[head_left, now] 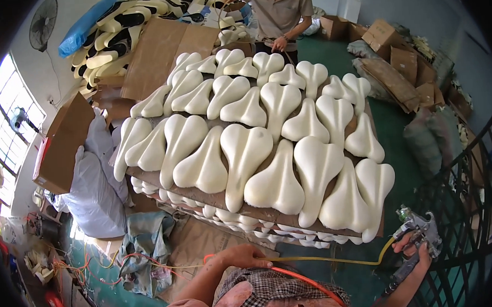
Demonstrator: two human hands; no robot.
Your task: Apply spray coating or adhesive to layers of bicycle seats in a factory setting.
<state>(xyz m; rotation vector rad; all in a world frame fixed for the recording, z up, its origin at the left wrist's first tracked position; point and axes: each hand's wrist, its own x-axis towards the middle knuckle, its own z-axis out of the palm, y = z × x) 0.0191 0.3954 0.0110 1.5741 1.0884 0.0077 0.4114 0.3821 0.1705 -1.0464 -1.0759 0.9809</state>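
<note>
In my right hand (414, 249), at the lower right, is a metal spray gun (424, 228) with fingers wrapped round its grip. A thin yellow hose (331, 259) runs from the gun leftward to my left hand (251, 257). That hand is closed on the hose in front of my body. An orange hose (313, 284) passes beside the left hand and across my checked apron (271, 286). Beyond my hands, cream foam bicycle saddle pads (247, 148) lie in rows, wide and narrow ends alternating, on a stacked board. More pads show in layers underneath.
Across the stack stands a person (279, 11) in a beige shirt. Cardboard boxes (382, 35) and sacks line the right, beside a black metal lattice (463, 208). White bags (93, 194) and an open carton (65, 145) stand left. Tangled hoses (75, 265) trail over the green floor.
</note>
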